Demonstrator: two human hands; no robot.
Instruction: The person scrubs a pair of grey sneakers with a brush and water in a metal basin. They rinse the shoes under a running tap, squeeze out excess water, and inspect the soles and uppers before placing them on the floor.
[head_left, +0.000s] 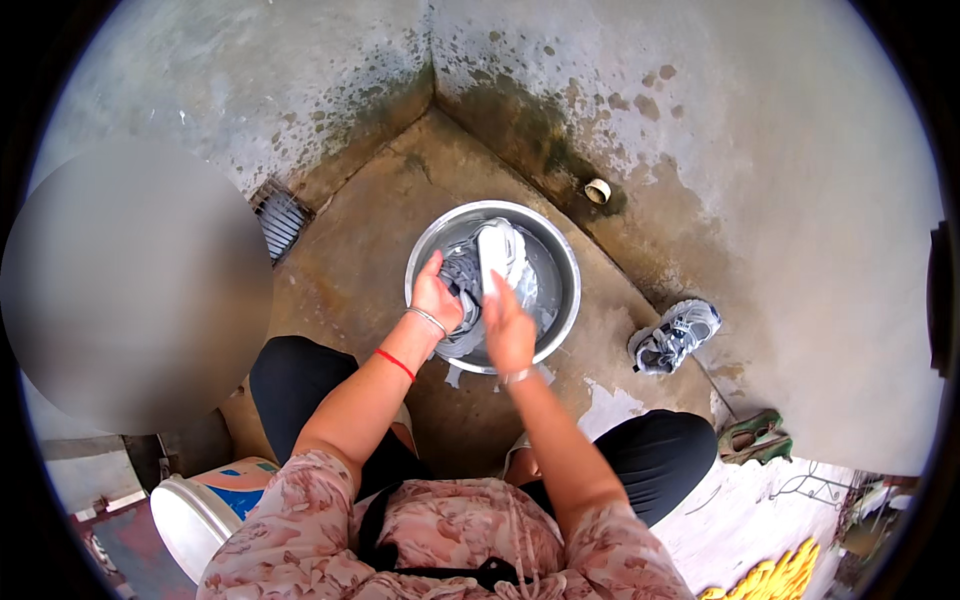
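Observation:
In front of me a round metal basin (570, 300) with water in it stands on the concrete floor. A grey-and-white sneaker (466, 274) lies partly in the water. My left hand (437, 298) grips the sneaker at its left side, thumb up. A white brush (492, 247), seen from its back, is held by my right hand (511, 330) against or just over the sneaker's right side. The bristles are hidden, and the right hand is slightly blurred. Both hands are over the basin.
A matching sneaker (675, 337) rests by the right wall, with green shoes (756, 437) nearer me. A pipe end (598, 191) juts from that wall. A drain grate (280, 221) sits at left. A white-lidded bucket (199, 517) stands behind my left knee. Yellow items (784, 574) lie lower right.

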